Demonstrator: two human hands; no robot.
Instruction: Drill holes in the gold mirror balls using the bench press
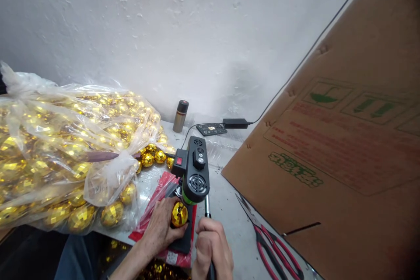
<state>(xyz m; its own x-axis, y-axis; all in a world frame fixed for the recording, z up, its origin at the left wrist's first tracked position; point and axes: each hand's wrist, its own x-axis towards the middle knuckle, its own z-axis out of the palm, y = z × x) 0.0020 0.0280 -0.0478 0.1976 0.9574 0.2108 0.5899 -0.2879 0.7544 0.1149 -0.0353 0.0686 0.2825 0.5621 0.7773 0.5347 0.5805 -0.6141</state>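
My left hand (160, 225) grips a small gold mirror ball (179, 214) and holds it under the head of a black benchtop machine (193, 170) with a red switch. Just to its right, my right hand (211, 247) is closed around the machine's upright metal lever (207, 208). Both hands rest low in the picture, near the front edge of the white table (226, 201). A red packet (157, 201) lies beneath the machine's base.
A big clear plastic bag (55, 148) full of gold mirror balls fills the left, with loose balls (154, 156) spilling toward the machine. Red-handled pliers (272, 249) lie at right beside a leaning cardboard box (344, 140). A metal cylinder (180, 116), a power adapter (235, 123) and a small black device (211, 129) sit by the wall.
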